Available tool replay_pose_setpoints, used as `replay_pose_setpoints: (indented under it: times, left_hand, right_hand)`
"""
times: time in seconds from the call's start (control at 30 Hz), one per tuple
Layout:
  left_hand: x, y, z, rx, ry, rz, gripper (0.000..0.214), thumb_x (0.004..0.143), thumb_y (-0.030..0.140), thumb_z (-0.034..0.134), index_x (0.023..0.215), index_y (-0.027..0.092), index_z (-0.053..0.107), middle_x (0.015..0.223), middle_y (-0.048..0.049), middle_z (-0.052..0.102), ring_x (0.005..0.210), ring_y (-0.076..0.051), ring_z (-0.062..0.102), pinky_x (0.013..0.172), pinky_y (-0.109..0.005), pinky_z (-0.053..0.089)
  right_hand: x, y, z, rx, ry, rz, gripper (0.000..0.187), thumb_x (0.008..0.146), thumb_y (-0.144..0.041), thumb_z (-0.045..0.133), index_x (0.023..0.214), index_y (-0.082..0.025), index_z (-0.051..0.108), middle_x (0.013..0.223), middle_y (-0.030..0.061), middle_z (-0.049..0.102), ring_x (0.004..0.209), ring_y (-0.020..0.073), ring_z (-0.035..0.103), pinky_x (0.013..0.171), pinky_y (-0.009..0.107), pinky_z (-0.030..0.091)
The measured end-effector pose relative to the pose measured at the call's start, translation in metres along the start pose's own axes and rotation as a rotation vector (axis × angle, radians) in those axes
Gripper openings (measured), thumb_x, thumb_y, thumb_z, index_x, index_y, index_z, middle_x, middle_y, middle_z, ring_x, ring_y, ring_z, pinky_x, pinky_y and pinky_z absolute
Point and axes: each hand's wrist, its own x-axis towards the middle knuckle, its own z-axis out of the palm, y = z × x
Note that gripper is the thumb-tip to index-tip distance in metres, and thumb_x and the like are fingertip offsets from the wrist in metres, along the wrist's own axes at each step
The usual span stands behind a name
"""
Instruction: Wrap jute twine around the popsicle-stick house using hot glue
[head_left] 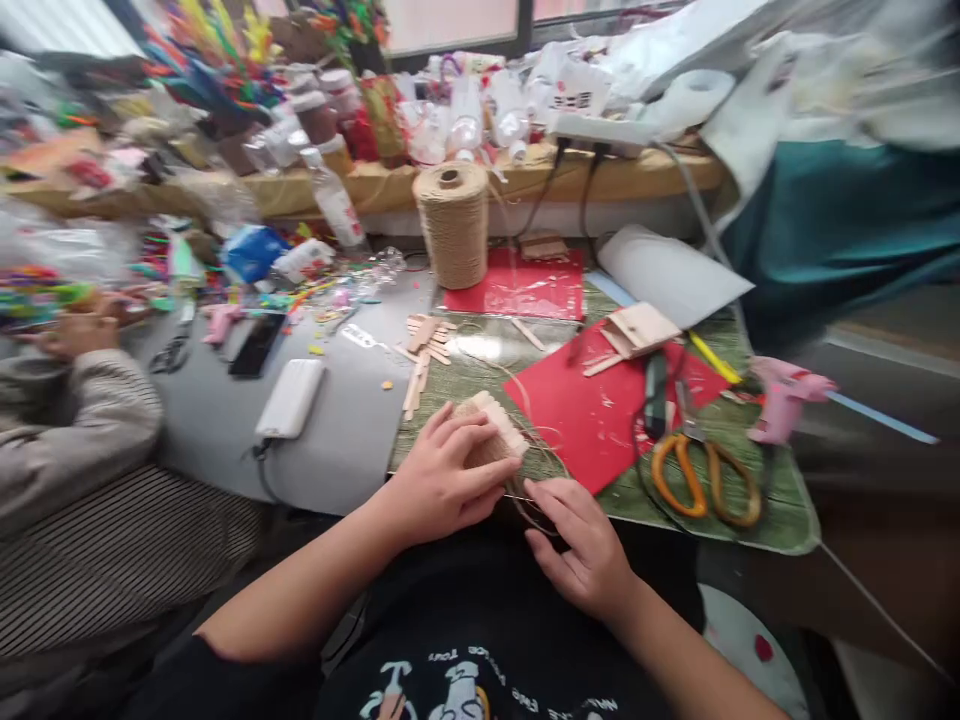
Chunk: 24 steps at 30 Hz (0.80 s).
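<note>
My left hand (452,472) lies over a small flat twine-wrapped piece (491,425) with a pale, notched edge, pressing it at the table's front edge. Its fingers hide much of the piece. Thin strands of twine (551,450) run from the piece and loop to the right. Close beside it, my right hand (581,545) is curled with its fingertips on a strand of that twine; the exact grip is partly hidden. Behind stands a large spool of twine (452,225). Loose wooden craft sticks (421,365) lie beyond my left hand.
On the right are red sheets (570,400), a small wooden build (641,328), orange-handled scissors (694,475) and a pink glue gun (784,400). A white power bank (291,398) and a phone (257,345) lie left. Another person's hand (82,330) is at far left.
</note>
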Motion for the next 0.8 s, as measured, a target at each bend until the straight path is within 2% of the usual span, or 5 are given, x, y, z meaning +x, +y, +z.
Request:
replay_pose_setpoints:
  times: [0.13, 0.23, 0.3, 0.53, 0.8]
  left_hand:
    - [0.002, -0.003, 0.004, 0.033, 0.01, 0.013, 0.046, 0.093, 0.027, 0.076, 0.137, 0.037, 0.069, 0.14, -0.0117, 0.061, 0.138, -0.033, 0.058, 0.125, -0.065, 0.037]
    - [0.005, -0.006, 0.006, 0.029, 0.03, 0.044, 0.046, 0.092, 0.026, 0.078, 0.135, 0.038, 0.07, 0.14, -0.0113, 0.061, 0.138, -0.033, 0.058, 0.125, -0.067, 0.037]
    - [0.007, -0.006, 0.006, 0.027, 0.034, 0.055, 0.045, 0.091, 0.027, 0.078, 0.134, 0.038, 0.07, 0.139, -0.0113, 0.061, 0.139, -0.034, 0.058, 0.124, -0.068, 0.038]
    - [0.006, -0.002, 0.004, 0.028, 0.041, 0.042, 0.041, 0.093, 0.026, 0.077, 0.132, 0.037, 0.07, 0.139, -0.0117, 0.061, 0.138, -0.034, 0.058, 0.123, -0.07, 0.038]
    - [0.006, 0.002, 0.004, 0.007, 0.083, 0.04, 0.037, 0.092, 0.023, 0.077, 0.127, 0.033, 0.071, 0.138, -0.0114, 0.063, 0.137, -0.033, 0.059, 0.122, -0.07, 0.038]
  right_hand:
    - [-0.008, 0.026, -0.046, -0.219, 0.396, -0.007, 0.035, 0.102, -0.049, 0.06, 0.127, -0.025, 0.066, 0.109, 0.0119, 0.066, 0.103, 0.0318, 0.066, 0.094, 0.054, 0.056]
    - [-0.016, 0.059, -0.092, -0.385, 1.006, 0.228, 0.016, 0.099, -0.04, 0.062, 0.107, -0.026, 0.058, 0.107, 0.0071, 0.056, 0.104, 0.0267, 0.063, 0.099, 0.051, 0.054]
    - [-0.02, 0.085, -0.122, -0.422, 1.198, 0.431, 0.028, 0.095, -0.04, 0.064, 0.115, -0.026, 0.05, 0.118, 0.0081, 0.054, 0.11, 0.0247, 0.062, 0.104, 0.049, 0.053]
    - [-0.006, 0.158, -0.186, -0.378, 1.007, 0.859, 0.062, 0.08, -0.049, 0.079, 0.128, -0.017, 0.057, 0.13, 0.015, 0.063, 0.121, 0.0293, 0.064, 0.103, 0.045, 0.055]
    - [0.018, 0.155, -0.211, -0.453, 0.813, 0.947, 0.028, 0.08, -0.037, 0.075, 0.095, -0.013, 0.073, 0.088, 0.0131, 0.074, 0.084, 0.0298, 0.07, 0.085, 0.046, 0.055]
